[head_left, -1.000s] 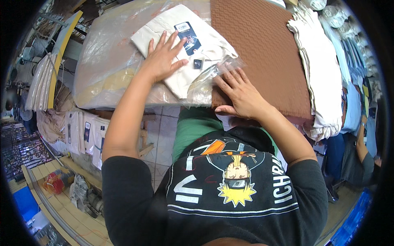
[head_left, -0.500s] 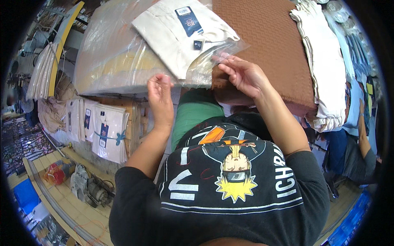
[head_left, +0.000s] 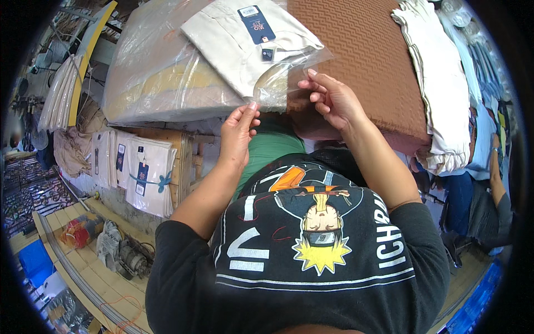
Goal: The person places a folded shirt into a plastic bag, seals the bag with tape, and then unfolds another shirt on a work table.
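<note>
Folded cream garment [head_left: 245, 44] already inside clear plastic bag [head_left: 283, 78], near bench edge. Left hand [head_left: 238, 133] and right hand [head_left: 331, 100] apart, each pinching bag's open mouth. Sealing not yet done.

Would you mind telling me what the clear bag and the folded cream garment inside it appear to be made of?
The clear bag looks like thin, glossy plastic film: transparent, crinkled, catching glare. The folded cream garment appears to be matte woven cloth, possibly cotton, with soft folds. The left hand and right hand pinch the bag's open edge.
</note>
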{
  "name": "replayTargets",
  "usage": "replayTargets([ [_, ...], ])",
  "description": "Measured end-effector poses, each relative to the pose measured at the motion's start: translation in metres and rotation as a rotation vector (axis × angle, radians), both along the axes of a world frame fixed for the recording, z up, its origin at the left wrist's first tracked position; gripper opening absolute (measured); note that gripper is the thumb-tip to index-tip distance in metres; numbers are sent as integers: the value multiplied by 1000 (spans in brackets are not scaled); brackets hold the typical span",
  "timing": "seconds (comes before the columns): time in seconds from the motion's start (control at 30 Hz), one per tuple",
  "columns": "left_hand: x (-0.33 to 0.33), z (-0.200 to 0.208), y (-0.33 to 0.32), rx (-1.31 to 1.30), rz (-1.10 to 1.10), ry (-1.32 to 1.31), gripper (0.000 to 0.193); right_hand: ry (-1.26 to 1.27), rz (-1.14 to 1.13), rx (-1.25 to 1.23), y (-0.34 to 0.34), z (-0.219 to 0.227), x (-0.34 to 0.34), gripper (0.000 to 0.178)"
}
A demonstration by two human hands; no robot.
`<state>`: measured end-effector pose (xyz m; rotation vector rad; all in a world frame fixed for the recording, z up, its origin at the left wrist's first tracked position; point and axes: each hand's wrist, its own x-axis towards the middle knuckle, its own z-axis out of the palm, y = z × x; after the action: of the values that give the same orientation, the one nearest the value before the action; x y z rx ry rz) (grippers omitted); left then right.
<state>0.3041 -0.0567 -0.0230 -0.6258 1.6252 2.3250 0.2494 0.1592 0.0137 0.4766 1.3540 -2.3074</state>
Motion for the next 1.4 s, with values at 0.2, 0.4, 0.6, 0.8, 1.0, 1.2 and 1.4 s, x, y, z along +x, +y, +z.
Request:
replayTargets([
  [0.2, 4, 7, 5, 19, 27, -17, 20, -19, -67, 107, 8, 7, 30, 23],
  [0.4, 11, 17, 11, 86, -71, 24, 25, -3, -21, 156, 22, 0, 48, 21],
  [0.6, 17, 6, 17, -46, -161, 108, 32, -16, 19, 176, 25, 2, 50, 23],
  [0.8, 21, -5, 23, -69, 129, 117, 34, 11, 185, 178, 9, -2, 53, 24],
  [1.0, 15, -20, 5, -156, -141, 55, 38, 24, 310, 373, 17, -6, 52, 23],
  [1.2, -2, -14, -34, -396, 176, 434, 37, 539, 467, 1130, 9, 54, 35, 24],
  [1.4, -74, 26, -41, -19, 173, 195, 64, 1262, 365, 1393, -87, 37, -38, 38],
])
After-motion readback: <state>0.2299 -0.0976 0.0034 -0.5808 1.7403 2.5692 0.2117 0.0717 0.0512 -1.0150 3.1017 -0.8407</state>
